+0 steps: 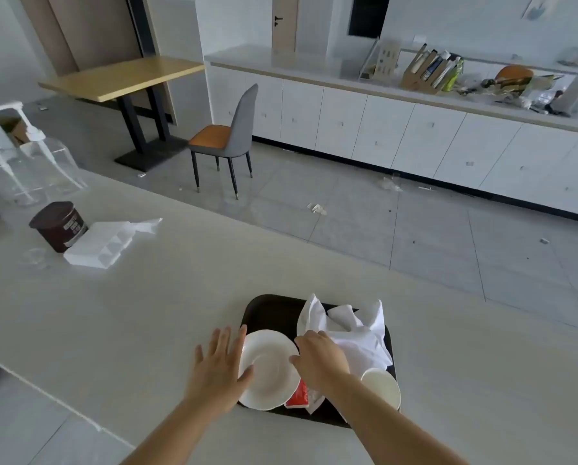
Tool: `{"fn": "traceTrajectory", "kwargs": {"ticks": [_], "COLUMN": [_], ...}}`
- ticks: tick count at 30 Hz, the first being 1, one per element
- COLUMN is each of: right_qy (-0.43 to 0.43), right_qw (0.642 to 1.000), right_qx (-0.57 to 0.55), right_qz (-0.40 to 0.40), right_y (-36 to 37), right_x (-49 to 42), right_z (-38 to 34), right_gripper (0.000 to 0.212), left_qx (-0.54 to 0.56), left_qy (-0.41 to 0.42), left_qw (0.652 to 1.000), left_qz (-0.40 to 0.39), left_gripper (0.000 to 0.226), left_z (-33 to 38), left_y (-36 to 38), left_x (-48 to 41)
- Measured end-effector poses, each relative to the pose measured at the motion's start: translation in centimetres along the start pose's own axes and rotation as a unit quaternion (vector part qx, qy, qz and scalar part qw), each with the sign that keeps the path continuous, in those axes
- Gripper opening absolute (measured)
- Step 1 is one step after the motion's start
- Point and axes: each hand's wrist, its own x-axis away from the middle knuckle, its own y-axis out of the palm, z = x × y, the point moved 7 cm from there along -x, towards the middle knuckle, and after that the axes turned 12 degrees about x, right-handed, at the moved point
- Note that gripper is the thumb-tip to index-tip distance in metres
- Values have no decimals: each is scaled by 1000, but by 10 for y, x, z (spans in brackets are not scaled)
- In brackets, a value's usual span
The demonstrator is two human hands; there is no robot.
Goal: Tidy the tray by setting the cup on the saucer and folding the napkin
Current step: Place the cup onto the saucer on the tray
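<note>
A dark tray (270,312) lies on the pale counter in front of me. On its left side rests a white saucer (269,370). My left hand (218,362) lies at the saucer's left rim, fingers spread, thumb touching the edge. My right hand (319,359) touches the saucer's right rim with its fingers curled; whether it grips is unclear. A crumpled white napkin (354,330) is heaped on the tray's right half. A white cup (381,387) stands at the tray's near right corner, off the saucer. A red packet (297,396) lies between saucer and cup.
At the counter's left stand a brown tub (59,226), a white foam block (101,243) and clear pump bottles (36,162). The counter's far edge runs diagonally behind the tray. Beyond it are a grey chair (228,139), a wooden table (123,78) and white cabinets (415,139).
</note>
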Motion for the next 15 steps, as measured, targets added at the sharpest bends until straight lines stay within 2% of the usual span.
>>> {"fn": "traceTrajectory", "kwargs": {"ticks": [6,10,15], "right_qy": [42,54,73], "right_qw": [999,999,997], "right_qx": [-1,-7,-8], "right_qz": [-15,-4,-5], "right_y": [12,18,21], "right_x": [-6,-10,-17], "right_z": [0,0,1], "right_gripper": [31,28,20], "left_qx": [13,4,-32], "left_qy": [-27,-39,-37], "left_qw": [998,998,998], "left_qz": [54,48,47], "left_gripper": [97,77,71], "left_z": [-45,-73,-79], "left_y": [11,14,26], "left_x": [-1,-4,-7]}}
